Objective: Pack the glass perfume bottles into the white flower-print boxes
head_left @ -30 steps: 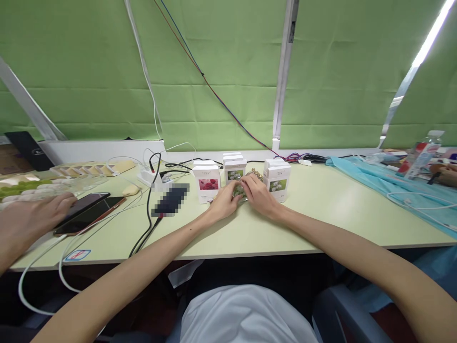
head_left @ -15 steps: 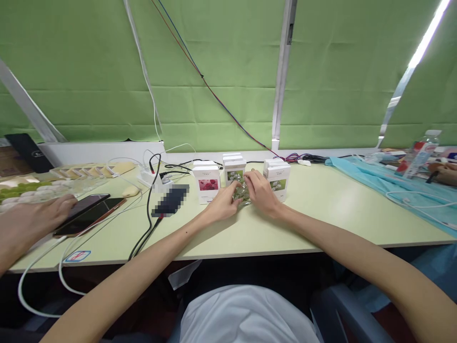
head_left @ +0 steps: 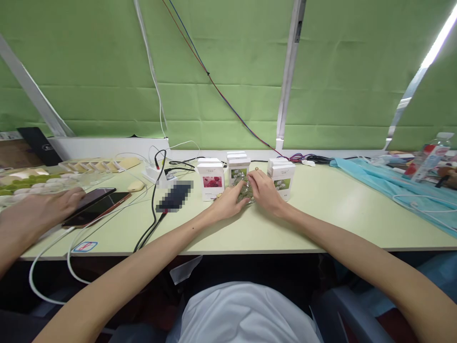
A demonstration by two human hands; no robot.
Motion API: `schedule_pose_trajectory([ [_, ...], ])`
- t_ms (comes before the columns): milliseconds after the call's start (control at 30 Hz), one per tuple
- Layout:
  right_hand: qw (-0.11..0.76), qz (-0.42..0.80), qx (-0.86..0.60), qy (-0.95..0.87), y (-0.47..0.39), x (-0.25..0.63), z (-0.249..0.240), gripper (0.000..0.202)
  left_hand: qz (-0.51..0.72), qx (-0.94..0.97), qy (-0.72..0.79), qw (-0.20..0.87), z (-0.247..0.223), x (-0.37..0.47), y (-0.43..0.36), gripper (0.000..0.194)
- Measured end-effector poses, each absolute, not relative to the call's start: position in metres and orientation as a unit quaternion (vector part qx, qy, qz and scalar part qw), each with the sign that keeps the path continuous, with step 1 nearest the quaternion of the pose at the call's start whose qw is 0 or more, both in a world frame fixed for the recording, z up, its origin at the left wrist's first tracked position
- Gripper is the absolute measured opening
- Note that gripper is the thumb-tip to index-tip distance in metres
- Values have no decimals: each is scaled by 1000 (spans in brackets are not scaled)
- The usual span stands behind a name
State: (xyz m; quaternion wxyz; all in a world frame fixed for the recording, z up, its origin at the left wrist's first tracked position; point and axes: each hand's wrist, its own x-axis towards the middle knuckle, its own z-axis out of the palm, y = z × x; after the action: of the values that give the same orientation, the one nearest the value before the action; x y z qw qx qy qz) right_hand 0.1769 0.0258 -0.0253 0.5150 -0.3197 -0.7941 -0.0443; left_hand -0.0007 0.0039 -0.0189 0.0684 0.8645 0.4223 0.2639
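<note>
My left hand and my right hand are closed on a small clear plastic packet with greenish contents. The left hand grips its left side, and the right fingers pinch its upper right part. Part of the packet is hidden by the fingers. Just beyond it stands a white box with a picture of white flowers. A white box with a red flower picture is upright to the left. Another white box with a white flower picture stands behind my right hand, with more boxes behind it.
At left, another person's hand rests by two phones. A power strip and black cables lie nearer the boxes. Blue sheeting covers the right side, with a plastic bottle there.
The view has shifted slightly, so things appear a little further right. Both my hands stay on the packet, with the fingers moved only slightly.
</note>
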Motion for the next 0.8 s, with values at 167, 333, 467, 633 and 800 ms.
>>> schedule_pose_trajectory([
  [167,508,-39,-317,-800,26,178,-25,20,258,866,423,66,-18,0,3,41],
  [333,507,-35,-308,-804,27,178,-27,18,281,862,416,74,-21,0,5,46],
  [467,509,-32,-308,-803,27,177,-29,17,273,865,414,71,-20,0,5,43],
  [633,510,-24,-307,-803,25,176,-30,14,260,869,417,64,-19,0,4,41],
  [800,511,-22,-305,-803,25,175,-30,9,253,866,426,66,-21,0,5,42],
])
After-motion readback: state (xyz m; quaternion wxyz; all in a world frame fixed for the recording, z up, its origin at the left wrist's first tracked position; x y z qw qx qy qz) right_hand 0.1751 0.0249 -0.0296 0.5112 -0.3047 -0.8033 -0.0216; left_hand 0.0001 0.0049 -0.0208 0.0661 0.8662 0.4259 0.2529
